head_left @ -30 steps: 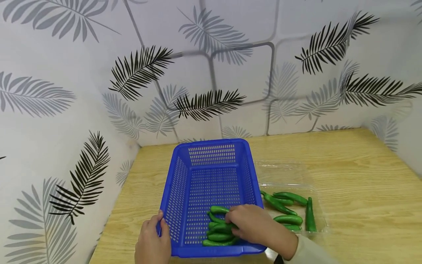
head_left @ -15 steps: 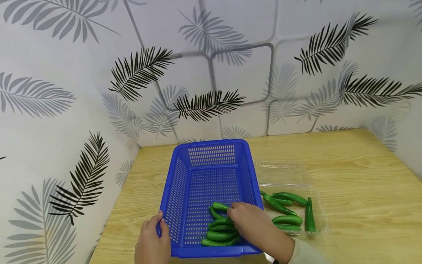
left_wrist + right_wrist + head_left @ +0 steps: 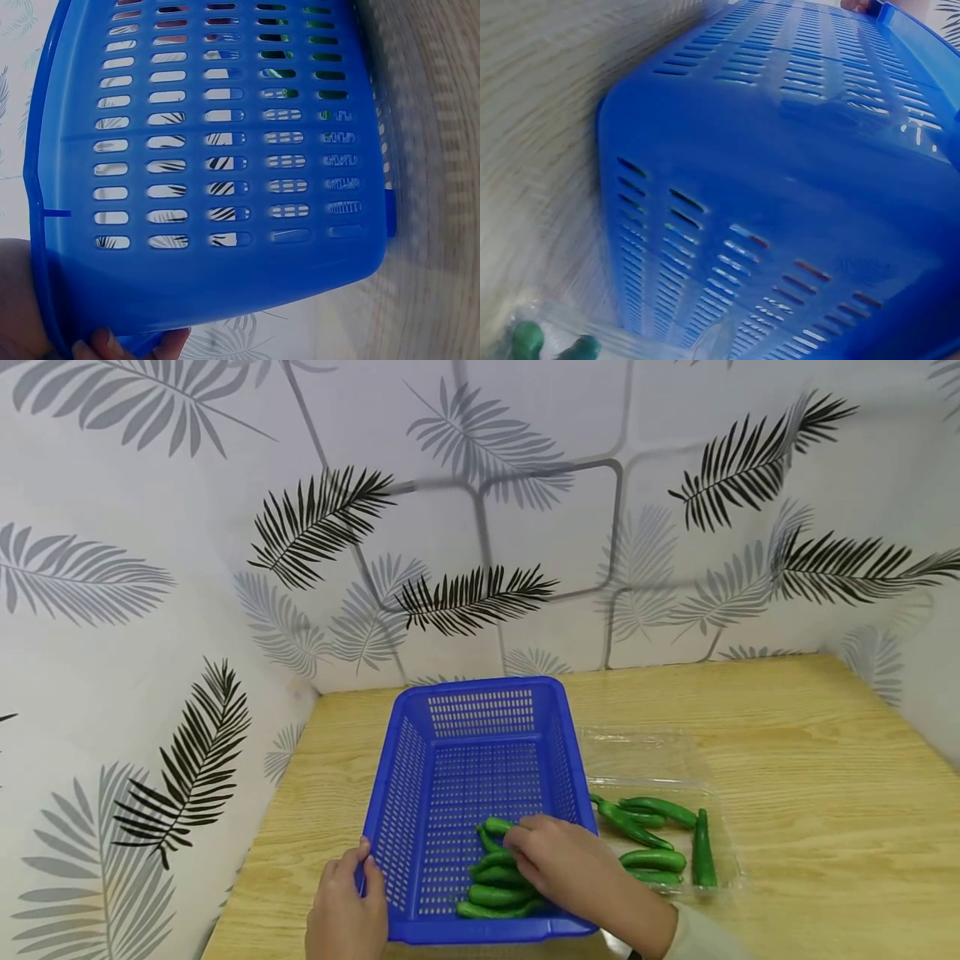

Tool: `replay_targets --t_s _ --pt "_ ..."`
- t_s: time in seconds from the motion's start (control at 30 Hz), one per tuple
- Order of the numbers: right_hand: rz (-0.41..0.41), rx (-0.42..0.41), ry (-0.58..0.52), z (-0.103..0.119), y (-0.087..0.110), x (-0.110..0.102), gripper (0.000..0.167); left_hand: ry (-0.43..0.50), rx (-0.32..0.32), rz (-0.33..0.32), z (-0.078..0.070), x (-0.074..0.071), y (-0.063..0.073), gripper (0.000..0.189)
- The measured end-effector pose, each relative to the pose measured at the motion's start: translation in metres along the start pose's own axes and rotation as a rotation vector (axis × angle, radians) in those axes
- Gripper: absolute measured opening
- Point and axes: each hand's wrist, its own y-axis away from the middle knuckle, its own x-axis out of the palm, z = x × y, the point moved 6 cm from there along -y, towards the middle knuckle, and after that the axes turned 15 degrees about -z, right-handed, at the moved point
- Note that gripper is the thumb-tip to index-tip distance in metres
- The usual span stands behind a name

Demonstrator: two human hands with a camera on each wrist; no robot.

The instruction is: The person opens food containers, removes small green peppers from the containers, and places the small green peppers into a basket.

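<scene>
Green peppers [image 3: 498, 895], right grip: our right hand [image 3: 557, 860] is bent over the row inside the blue basket [image 3: 480, 932]; fingertips hidden, so we can't tell whether we pinch one or only press.
Left grip: our left hand [image 3: 347, 900] holds the basket's left rim.
Pepper row: near right corner of the basket, lying crosswise, side by side. Step looks like lining these up; loading seems partway.
Basket right wall: next move likely calls for settling the far pepper, then lifting our right hand clear over here.
Clear tray [image 3: 686, 838]: just right of the basket, lid [image 3: 637, 752] folded back, tray peppers [image 3: 632, 824] loose, probably our next pick.
Desk [image 3: 817, 760]: carries both.
</scene>
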Motion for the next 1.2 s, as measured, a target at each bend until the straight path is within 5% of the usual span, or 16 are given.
replay_targets --t_s 0.3,0.47,0.67,0.83,1.03,1.2 --pt "-0.284 -0.012 -0.142 -0.004 0.001 -0.015 0.027 -0.013 -0.011 0.003 0.002 0.0 0.0 0.03" --pt "-0.418 0.019 -0.105 -0.011 0.004 -0.033 0.032 -0.006 -0.007 0.002 0.002 0.001 0.001 0.029" --pt "-0.479 0.153 0.024 -0.045 0.017 -0.062 0.029 -0.01 -0.003 0.015 0.002 0.002 0.001 0.029" --pt "-0.382 0.331 0.141 -0.089 0.038 -0.074 0.02 0.0 0.002 -0.003 0.0 0.001 0.001 0.029" --pt "-0.049 0.588 0.194 -0.135 0.068 -0.067 0.013 0.0 0.005 0.01 0.001 0.003 -0.001 0.029" --pt "0.063 0.622 0.196 -0.148 0.08 -0.06 0.015 -0.011 0.0 0.023 0.001 0.004 -0.001 0.03"
